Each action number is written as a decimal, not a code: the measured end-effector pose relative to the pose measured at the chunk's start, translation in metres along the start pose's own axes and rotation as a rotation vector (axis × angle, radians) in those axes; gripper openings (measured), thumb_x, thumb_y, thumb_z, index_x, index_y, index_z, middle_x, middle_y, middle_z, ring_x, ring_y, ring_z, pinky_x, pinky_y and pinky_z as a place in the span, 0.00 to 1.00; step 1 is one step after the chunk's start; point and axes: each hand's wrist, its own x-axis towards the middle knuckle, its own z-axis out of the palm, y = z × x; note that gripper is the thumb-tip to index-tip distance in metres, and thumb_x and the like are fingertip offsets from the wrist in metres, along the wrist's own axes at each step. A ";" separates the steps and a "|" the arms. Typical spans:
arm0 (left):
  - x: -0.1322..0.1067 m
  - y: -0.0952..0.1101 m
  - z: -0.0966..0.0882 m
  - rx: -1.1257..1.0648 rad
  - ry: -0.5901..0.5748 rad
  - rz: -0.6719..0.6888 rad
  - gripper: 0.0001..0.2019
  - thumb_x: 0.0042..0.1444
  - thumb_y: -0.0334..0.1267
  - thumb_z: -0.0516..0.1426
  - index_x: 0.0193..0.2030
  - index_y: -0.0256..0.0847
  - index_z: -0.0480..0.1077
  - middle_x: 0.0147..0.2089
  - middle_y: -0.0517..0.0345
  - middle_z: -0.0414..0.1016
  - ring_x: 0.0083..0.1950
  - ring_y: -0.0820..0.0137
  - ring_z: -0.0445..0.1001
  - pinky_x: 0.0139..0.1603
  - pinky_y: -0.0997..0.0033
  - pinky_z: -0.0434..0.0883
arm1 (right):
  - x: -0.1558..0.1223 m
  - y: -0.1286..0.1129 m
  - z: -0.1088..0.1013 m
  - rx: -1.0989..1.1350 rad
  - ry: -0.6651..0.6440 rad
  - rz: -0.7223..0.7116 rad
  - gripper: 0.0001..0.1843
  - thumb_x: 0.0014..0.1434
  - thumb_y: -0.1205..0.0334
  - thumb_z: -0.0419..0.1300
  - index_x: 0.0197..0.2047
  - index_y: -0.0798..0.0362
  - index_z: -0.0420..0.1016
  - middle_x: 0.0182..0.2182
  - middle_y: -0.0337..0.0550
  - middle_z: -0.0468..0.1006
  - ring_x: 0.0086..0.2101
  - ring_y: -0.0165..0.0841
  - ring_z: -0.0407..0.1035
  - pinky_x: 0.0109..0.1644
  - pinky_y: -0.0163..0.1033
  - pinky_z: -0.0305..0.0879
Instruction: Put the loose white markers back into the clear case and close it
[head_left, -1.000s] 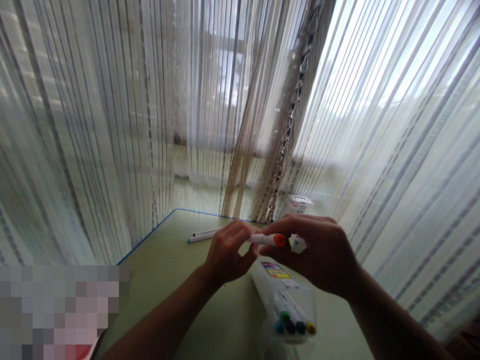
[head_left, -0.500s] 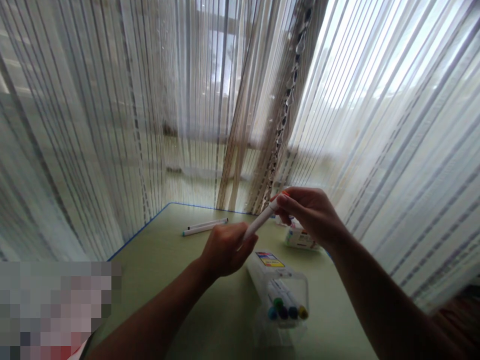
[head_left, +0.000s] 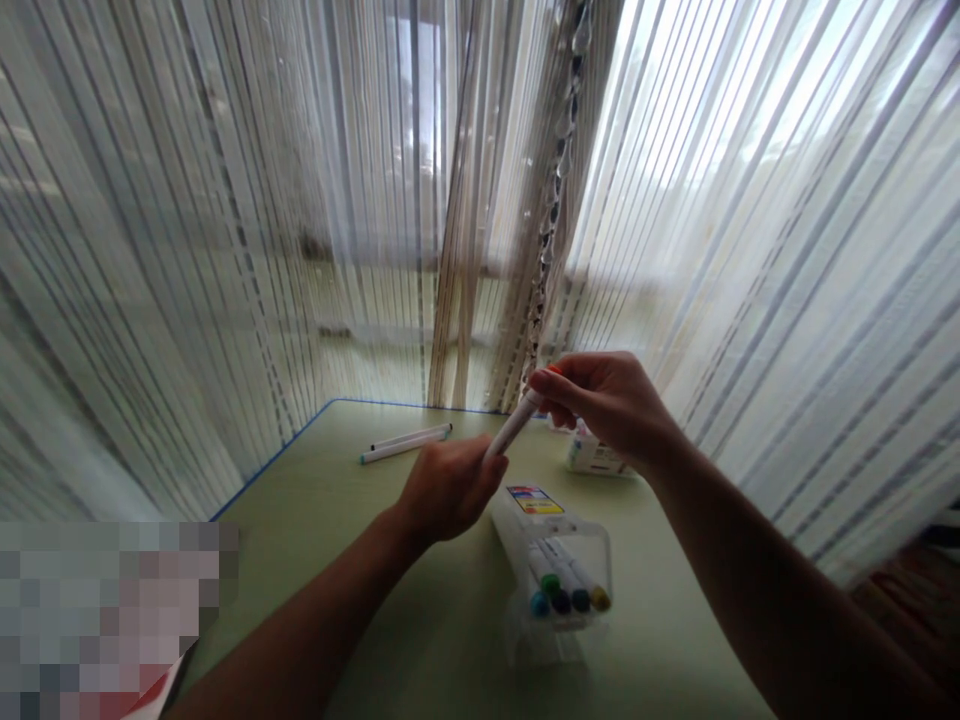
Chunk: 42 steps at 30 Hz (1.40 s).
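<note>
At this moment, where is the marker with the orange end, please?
In the head view, the orange-ended marker is near the middle, held slanting between the left hand and the right hand, just above the clear case in the picture.

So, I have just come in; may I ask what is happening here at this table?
A person holds one white marker slantwise in both hands: the left hand grips its lower end, the right hand its upper end, where some orange shows. Below them, a clear plastic case lies on the green table with several markers inside. Two more markers lie beyond the left hand, and a white box stands behind the right.
</note>
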 end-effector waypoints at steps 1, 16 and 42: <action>0.000 0.000 0.000 0.007 -0.002 0.000 0.15 0.67 0.38 0.47 0.28 0.40 0.62 0.22 0.65 0.63 0.20 0.76 0.60 0.24 0.74 0.57 | 0.000 0.001 0.000 0.002 -0.007 -0.008 0.24 0.51 0.42 0.70 0.27 0.58 0.80 0.16 0.38 0.73 0.17 0.24 0.65 0.19 0.30 0.58; 0.000 -0.007 0.008 0.182 0.051 0.015 0.11 0.64 0.40 0.54 0.31 0.39 0.66 0.27 0.60 0.70 0.26 0.73 0.67 0.28 0.73 0.64 | -0.013 -0.007 0.008 0.004 -0.226 -0.121 0.15 0.49 0.54 0.74 0.36 0.56 0.83 0.24 0.40 0.80 0.23 0.27 0.72 0.25 0.32 0.68; -0.002 0.001 -0.003 0.029 0.024 -0.080 0.12 0.69 0.38 0.44 0.42 0.39 0.67 0.22 0.66 0.63 0.20 0.74 0.63 0.27 0.74 0.61 | -0.004 0.001 -0.008 0.088 -0.138 -0.077 0.20 0.50 0.59 0.74 0.46 0.54 0.80 0.29 0.39 0.80 0.22 0.25 0.70 0.22 0.30 0.64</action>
